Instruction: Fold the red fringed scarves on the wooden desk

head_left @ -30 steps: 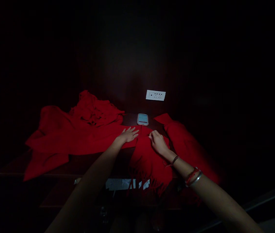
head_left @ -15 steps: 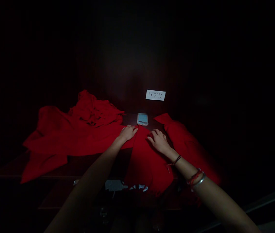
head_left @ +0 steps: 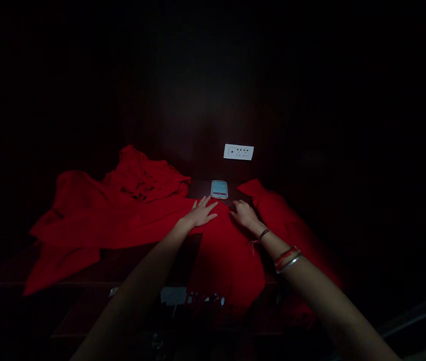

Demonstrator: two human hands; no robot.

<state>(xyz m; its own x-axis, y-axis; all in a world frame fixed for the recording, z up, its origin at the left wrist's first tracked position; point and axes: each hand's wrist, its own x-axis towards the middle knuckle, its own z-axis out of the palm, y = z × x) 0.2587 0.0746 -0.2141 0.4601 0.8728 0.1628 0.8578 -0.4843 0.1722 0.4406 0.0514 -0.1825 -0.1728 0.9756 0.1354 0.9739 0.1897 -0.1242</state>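
Observation:
A fringed red scarf (head_left: 228,255) lies across the dark table, its fringe hanging over the front edge and a long part running to the left. My left hand (head_left: 198,214) rests flat on it near the far edge, fingers spread. At the scarf's upper right edge is my right hand (head_left: 245,214), its fingers bent together on the cloth; the fingertips are dim and partly hidden. Just beyond my left hand a phone (head_left: 219,189) with a lit screen lies on the table.
A crumpled heap of red fringed cloth (head_left: 145,173) sits at the back left. More red cloth (head_left: 280,215) lies to the right. A white socket panel (head_left: 239,152) is on the dark wall. Below the table edge, pale papers (head_left: 173,296) show on a lower shelf.
My left hand has spread its fingers flat on the scarf. My right hand's fingers have drawn together at the scarf's edge. The view has tilted slightly.

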